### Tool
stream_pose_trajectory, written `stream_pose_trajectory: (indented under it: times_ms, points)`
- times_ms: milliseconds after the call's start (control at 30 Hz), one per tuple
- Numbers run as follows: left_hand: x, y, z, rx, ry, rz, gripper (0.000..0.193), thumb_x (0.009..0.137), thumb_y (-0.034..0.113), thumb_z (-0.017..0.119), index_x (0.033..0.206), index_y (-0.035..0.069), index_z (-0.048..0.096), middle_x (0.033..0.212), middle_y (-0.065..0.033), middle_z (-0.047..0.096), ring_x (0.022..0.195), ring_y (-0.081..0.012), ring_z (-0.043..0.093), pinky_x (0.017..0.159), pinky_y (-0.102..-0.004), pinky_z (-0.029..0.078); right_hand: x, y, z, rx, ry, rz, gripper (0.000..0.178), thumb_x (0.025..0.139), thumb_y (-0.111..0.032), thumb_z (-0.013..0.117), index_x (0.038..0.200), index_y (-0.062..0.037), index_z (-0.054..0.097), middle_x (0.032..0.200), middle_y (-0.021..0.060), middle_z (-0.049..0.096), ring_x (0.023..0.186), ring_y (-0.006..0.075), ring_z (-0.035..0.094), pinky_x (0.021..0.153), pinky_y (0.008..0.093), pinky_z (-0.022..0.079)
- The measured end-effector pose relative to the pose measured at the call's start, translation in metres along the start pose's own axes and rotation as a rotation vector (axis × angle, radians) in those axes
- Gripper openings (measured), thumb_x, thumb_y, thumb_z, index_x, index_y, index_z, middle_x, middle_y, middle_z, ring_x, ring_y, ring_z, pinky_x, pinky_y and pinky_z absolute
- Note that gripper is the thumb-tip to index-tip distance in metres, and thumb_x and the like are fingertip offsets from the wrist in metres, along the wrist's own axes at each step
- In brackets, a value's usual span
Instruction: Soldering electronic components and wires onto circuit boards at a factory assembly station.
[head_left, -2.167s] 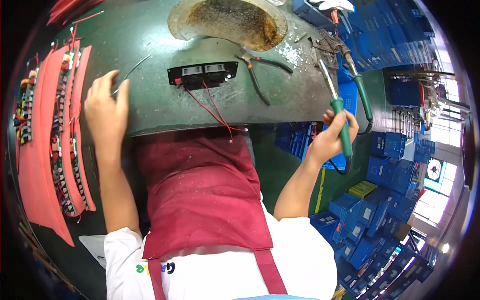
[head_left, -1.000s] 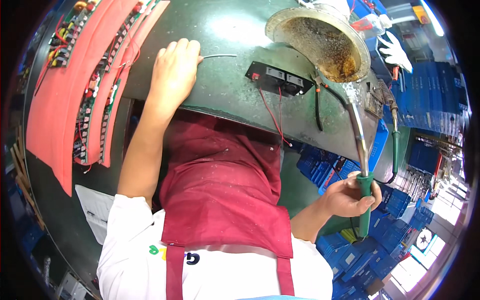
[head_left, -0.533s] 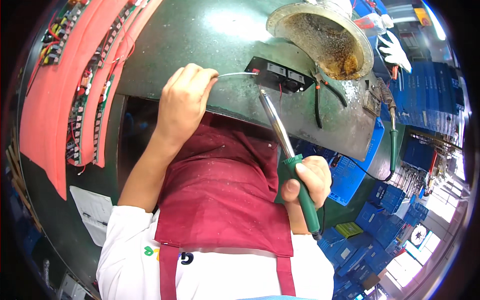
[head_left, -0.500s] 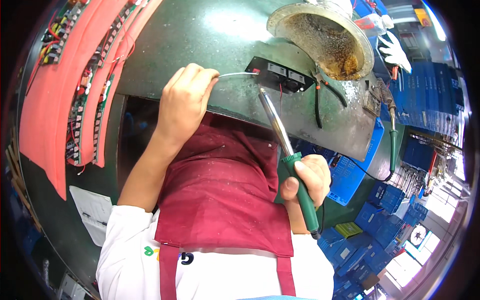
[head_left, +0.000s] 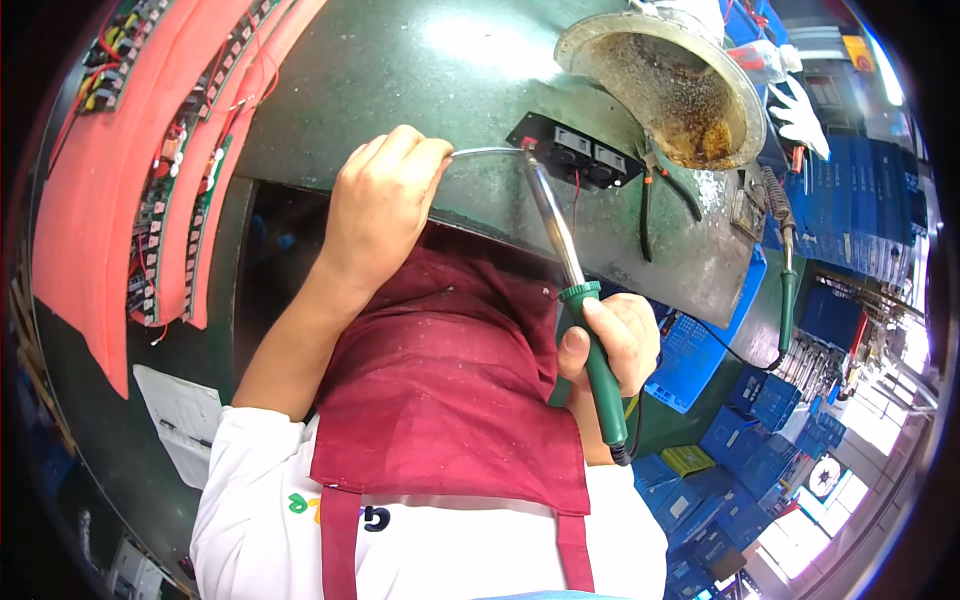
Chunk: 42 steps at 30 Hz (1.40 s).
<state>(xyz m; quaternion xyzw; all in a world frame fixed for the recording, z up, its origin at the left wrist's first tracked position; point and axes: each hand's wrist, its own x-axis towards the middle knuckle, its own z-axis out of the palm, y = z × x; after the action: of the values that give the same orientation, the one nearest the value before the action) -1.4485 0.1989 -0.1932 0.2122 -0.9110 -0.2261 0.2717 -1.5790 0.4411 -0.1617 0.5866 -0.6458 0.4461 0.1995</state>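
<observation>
My right hand grips the green handle of a soldering iron, whose metal shaft slants up to the left. Its tip meets the left end of a black panel module at a small red part. Pinched in my left hand is a thin silvery solder wire, and its far end reaches that same red part. The module lies on the dark green worktable, with a thin red wire hanging from its near side. Right beside it rest pliers with orange and black handles.
A stained metal hood stands at the back right. Long pink foam strips carrying circuit boards and wires lie at left. A second soldering iron sits in a coiled holder at right, near a white glove and blue bins.
The soldering iron's tip has moved up from just below the module onto the red part. My left hand still feeds the wire there. The whole view has shifted slightly.
</observation>
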Motion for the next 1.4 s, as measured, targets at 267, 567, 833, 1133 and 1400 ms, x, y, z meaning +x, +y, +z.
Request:
stream_pose_trajectory:
  times_ms: [267, 567, 833, 1133, 1400]
  points:
    - [0.000, -0.006, 0.000, 0.003, 0.002, 0.013, 0.011, 0.098, 0.011, 0.076, 0.106, 0.004, 0.075, 0.095, -0.0117, 0.069, 0.089, -0.0344, 0.070, 0.082, -0.0453, 0.056, 0.001, 0.001, 0.006, -0.001, -0.017, 0.022, 0.023, 0.098, -0.020, 0.078, 0.109, -0.0008, 0.072, 0.067, 0.0072, 0.065, 0.052, 0.0216, 0.058, 0.054, 0.0348, 0.050]
    - [0.000, -0.009, 0.001, 0.017, 0.003, 0.017, 0.010, 0.098, 0.011, 0.076, 0.105, 0.005, 0.075, 0.095, -0.0111, 0.069, 0.089, -0.0337, 0.070, 0.082, -0.0449, 0.056, 0.004, -0.001, 0.007, 0.005, -0.057, 0.033, 0.024, 0.099, -0.019, 0.078, 0.112, -0.0005, 0.070, 0.066, 0.0078, 0.065, 0.052, 0.0223, 0.058, 0.054, 0.0349, 0.048]
    - [-0.002, -0.012, 0.006, 0.028, 0.029, 0.050, 0.009, 0.097, 0.014, 0.074, 0.103, 0.008, 0.072, 0.092, -0.0097, 0.066, 0.085, -0.0308, 0.069, 0.081, -0.0442, 0.054, 0.004, -0.003, 0.006, -0.002, -0.062, 0.037, 0.023, 0.099, -0.019, 0.077, 0.112, -0.0007, 0.071, 0.067, 0.0079, 0.066, 0.053, 0.0224, 0.059, 0.055, 0.0352, 0.048]
    - [-0.002, -0.011, 0.006, 0.036, 0.033, 0.048, 0.009, 0.096, 0.014, 0.075, 0.102, 0.008, 0.072, 0.092, -0.0098, 0.066, 0.086, -0.0311, 0.070, 0.081, -0.0447, 0.054, 0.004, -0.004, 0.006, -0.006, -0.037, 0.026, 0.022, 0.098, -0.018, 0.077, 0.111, -0.0002, 0.072, 0.067, 0.0079, 0.066, 0.053, 0.0221, 0.059, 0.055, 0.0353, 0.048]
    - [-0.003, -0.011, 0.007, 0.024, 0.034, 0.047, 0.009, 0.097, 0.014, 0.075, 0.102, 0.008, 0.072, 0.093, -0.0100, 0.067, 0.086, -0.0313, 0.070, 0.081, -0.0447, 0.054, -0.001, -0.003, 0.008, 0.016, -0.033, 0.025, 0.022, 0.097, -0.016, 0.077, 0.111, 0.0003, 0.072, 0.066, 0.0075, 0.064, 0.052, 0.0219, 0.057, 0.055, 0.0358, 0.048]
